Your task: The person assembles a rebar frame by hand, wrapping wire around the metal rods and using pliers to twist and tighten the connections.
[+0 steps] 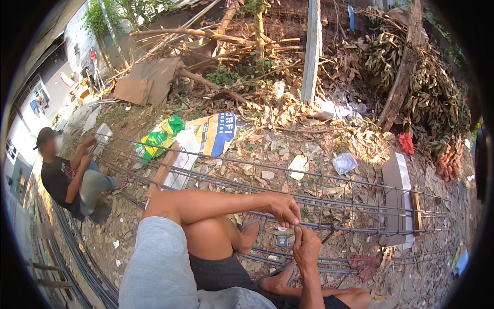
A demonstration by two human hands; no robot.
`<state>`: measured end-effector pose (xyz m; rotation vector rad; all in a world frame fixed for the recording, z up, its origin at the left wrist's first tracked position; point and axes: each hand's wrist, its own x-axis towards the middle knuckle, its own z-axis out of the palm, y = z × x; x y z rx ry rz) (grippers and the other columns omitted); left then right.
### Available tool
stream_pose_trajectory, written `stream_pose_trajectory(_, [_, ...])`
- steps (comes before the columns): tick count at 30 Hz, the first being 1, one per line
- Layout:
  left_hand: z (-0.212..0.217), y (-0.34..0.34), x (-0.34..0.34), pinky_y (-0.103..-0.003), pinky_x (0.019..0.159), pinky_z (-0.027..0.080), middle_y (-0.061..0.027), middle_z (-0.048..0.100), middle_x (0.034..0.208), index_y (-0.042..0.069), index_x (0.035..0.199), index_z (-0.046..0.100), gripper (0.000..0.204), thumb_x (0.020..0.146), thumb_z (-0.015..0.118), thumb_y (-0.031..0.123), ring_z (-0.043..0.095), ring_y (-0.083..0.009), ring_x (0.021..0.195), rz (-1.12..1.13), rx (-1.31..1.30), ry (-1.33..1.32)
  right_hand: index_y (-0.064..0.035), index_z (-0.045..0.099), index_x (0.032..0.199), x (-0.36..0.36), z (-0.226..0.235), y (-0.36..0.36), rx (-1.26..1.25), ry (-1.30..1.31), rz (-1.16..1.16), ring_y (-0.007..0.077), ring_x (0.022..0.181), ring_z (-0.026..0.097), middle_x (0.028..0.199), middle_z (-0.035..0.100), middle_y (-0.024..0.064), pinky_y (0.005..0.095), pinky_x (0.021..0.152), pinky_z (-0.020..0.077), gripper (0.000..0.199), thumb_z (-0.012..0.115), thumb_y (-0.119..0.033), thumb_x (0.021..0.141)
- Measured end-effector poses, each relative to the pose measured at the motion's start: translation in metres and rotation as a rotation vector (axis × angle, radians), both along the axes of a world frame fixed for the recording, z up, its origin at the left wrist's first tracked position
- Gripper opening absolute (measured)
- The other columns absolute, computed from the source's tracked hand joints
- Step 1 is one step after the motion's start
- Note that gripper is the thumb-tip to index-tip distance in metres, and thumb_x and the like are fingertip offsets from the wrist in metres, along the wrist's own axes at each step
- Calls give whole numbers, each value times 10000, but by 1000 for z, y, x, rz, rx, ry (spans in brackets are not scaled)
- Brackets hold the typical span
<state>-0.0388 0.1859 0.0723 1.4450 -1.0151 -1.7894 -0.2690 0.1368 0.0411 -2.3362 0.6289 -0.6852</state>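
— Steel, mostly: where do we see the rebar cage?
— Stretched across the ground before us, left to right, long bars joined by thin ties, with our hands at its near side.
— And our grip?
— Our left hand and right hand nearly meet by a near bar, fingertips drawn together; whether they grasp anything thin, we cannot tell.
— What lies close to them?
— A small dark packet just below, near our sandalled foot.
— Along the cage?
— Toward the left, a wooden block; toward the right, a grey board beside a wooden strip.
— Farther out?
— Beyond the bars we have a green-and-yellow bag, a clear plastic container and a grey post; at the left sits a co-worker in a dark shirt and cap.
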Motion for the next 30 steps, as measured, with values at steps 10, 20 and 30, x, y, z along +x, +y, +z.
stream_pose_trajectory(10, [7, -6, -24, -356, 602, 512, -75, 733, 731, 76, 935, 825, 247, 788, 788, 271, 677, -159, 670, -151, -401, -550, -43, 720, 925, -14, 30, -13, 20, 169, 10, 411, 587, 656, 633, 652, 193, 498, 562, 478, 228, 641, -249, 982])
stream_pose_trajectory(20, [25, 19, -37, -461, 925, 514, -122, 772, 923, 97, 1072, 797, 305, 858, 737, 306, 702, -326, 999, -501, -400, -921, -41, 715, 858, -14, 52, 4, -204, 214, 227, 407, 613, 644, 682, 655, 201, 471, 557, 458, 162, 677, -173, 945])
stream_pose_trajectory(30, [22, 42, -35, -481, 704, 526, -164, 728, 812, 97, 983, 785, 182, 833, 742, 192, 694, -381, 793, -388, -710, -871, -17, 724, 995, -18, 59, 13, 93, 272, 243, 463, 715, 646, 774, 658, 271, 511, 623, 467, 178, 625, -164, 981])
